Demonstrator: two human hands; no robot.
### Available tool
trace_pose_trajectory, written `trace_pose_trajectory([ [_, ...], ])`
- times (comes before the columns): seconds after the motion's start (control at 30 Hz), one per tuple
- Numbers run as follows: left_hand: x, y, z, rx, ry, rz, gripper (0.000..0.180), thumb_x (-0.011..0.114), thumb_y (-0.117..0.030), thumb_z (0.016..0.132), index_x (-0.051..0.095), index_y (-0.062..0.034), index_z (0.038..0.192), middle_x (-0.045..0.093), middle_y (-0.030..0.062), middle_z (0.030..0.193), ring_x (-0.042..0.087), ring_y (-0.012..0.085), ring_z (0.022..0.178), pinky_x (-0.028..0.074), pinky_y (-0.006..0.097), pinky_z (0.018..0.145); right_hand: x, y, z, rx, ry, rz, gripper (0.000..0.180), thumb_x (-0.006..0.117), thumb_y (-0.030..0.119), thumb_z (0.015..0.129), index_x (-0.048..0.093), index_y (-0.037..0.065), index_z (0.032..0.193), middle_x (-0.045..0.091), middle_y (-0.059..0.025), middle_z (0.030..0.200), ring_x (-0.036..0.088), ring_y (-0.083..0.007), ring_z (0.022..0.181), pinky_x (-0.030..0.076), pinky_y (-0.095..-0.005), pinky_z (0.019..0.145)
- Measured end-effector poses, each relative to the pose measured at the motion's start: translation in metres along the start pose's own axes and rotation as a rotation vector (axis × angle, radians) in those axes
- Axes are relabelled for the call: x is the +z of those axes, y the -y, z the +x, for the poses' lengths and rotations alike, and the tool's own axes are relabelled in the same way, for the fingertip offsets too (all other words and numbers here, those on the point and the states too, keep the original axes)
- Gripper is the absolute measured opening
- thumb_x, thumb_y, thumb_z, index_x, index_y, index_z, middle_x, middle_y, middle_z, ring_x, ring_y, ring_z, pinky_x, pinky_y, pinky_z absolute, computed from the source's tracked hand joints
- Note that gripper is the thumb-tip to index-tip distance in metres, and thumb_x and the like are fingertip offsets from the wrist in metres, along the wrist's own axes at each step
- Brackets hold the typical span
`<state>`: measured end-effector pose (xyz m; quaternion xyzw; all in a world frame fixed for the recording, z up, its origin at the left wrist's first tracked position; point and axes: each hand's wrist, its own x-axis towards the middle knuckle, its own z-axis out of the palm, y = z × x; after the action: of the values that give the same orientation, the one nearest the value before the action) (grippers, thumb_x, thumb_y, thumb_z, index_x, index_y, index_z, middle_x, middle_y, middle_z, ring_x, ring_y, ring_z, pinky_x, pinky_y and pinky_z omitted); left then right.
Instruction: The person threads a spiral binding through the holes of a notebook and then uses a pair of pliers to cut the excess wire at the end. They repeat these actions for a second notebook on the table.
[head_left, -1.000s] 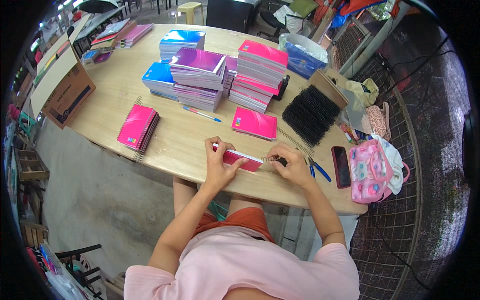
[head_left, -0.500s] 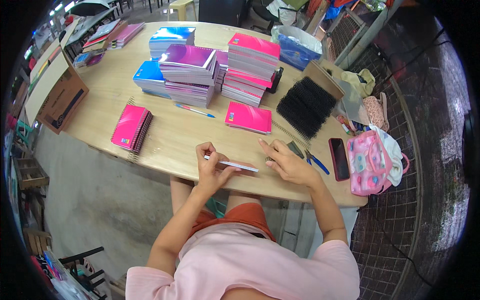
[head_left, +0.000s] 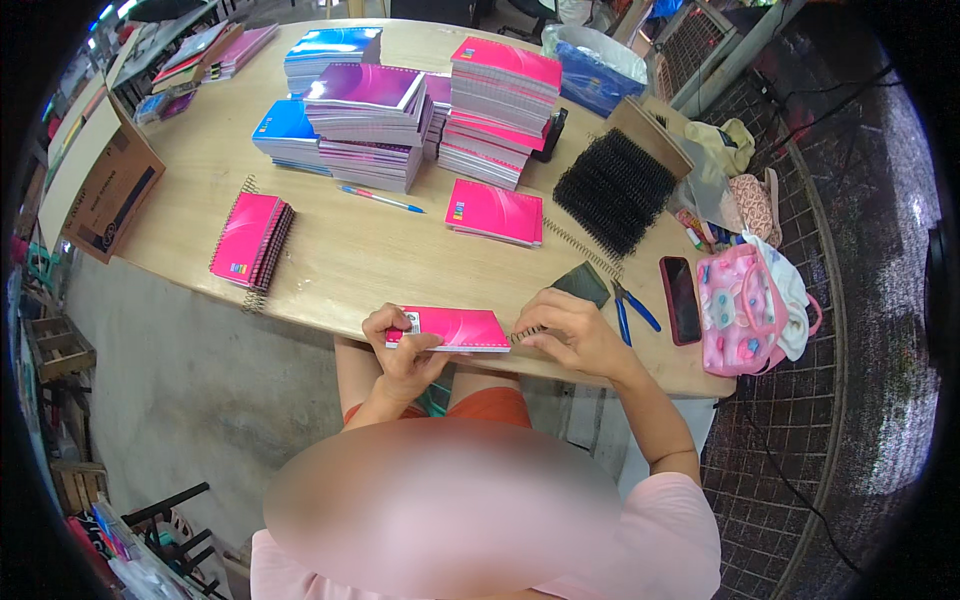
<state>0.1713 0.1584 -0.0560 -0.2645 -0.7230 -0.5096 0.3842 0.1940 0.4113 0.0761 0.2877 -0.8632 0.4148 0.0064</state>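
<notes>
My left hand [head_left: 402, 350] grips the left end of a pink notebook [head_left: 455, 328] held at the near edge of the wooden table [head_left: 350, 255]. At the notebook's right end, my right hand [head_left: 572, 330] pinches a metal spiral coil [head_left: 527, 333] against the notebook's edge. Another long spiral coil [head_left: 580, 250] lies on the table behind my right hand, next to a single pink notebook [head_left: 493, 212]. A small dark card [head_left: 583, 284] sits just beyond my right fingers.
Tall stacks of pink, purple and blue notebooks [head_left: 400, 110] fill the far table. A pile of bound pink notebooks [head_left: 250, 240] lies left, a blue pen [head_left: 380, 199] mid-table. Black coils [head_left: 612, 190], blue pliers [head_left: 632, 310], a phone [head_left: 681, 299] and a pink bag [head_left: 745, 310] sit right. A cardboard box [head_left: 105, 180] stands left.
The view has shifted closer to the table edge. Both hands have stayed on the pink notebook; the right hand has kept working the coil at its right end.
</notes>
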Motion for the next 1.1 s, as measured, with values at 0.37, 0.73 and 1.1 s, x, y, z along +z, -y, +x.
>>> trace_pose_trajectory([
  [0.37, 0.012, -0.014, 0.024, -0.396, 0.059, -0.085, 0.046, 0.094, -0.014, 0.060, 0.060, -0.0025, 0.088, 0.039, 0.0131, 0.108, 0.044, 0.0265, 0.098, 0.047, 0.037, 0.078, 0.008, 0.001, 0.002, 0.125, -0.013, 0.049, 0.014, 0.071, 0.011, 0.086, 0.069, 0.005, 0.098, 0.067, -0.0097, 0.092, 0.066, -0.0318, 0.091, 0.052, -0.0402, 0.077],
  [0.73, 0.027, -0.003, 0.035, -0.457, 0.183, -0.097, 0.047, 0.096, -0.018, 0.059, 0.060, -0.0009, 0.084, 0.043, 0.0136, 0.107, 0.047, 0.0276, 0.100, 0.049, 0.037, 0.081, 0.022, -0.001, 0.002, 0.206, -0.161, -0.309, 0.020, 0.072, 0.016, 0.088, 0.067, 0.005, 0.104, 0.061, -0.0111, 0.094, 0.068, -0.0335, 0.087, 0.053, -0.0426, 0.071],
  [1.1, 0.029, -0.008, 0.039, -0.435, 0.193, -0.095, 0.046, 0.095, -0.017, 0.059, 0.061, -0.0002, 0.085, 0.044, 0.0145, 0.105, 0.049, 0.0291, 0.100, 0.048, 0.039, 0.082, 0.045, -0.011, -0.005, 0.201, -0.268, -0.433, 0.026, 0.071, 0.019, 0.087, 0.069, 0.009, 0.112, 0.065, -0.0104, 0.102, 0.062, -0.0320, 0.105, 0.050, -0.0446, 0.084],
])
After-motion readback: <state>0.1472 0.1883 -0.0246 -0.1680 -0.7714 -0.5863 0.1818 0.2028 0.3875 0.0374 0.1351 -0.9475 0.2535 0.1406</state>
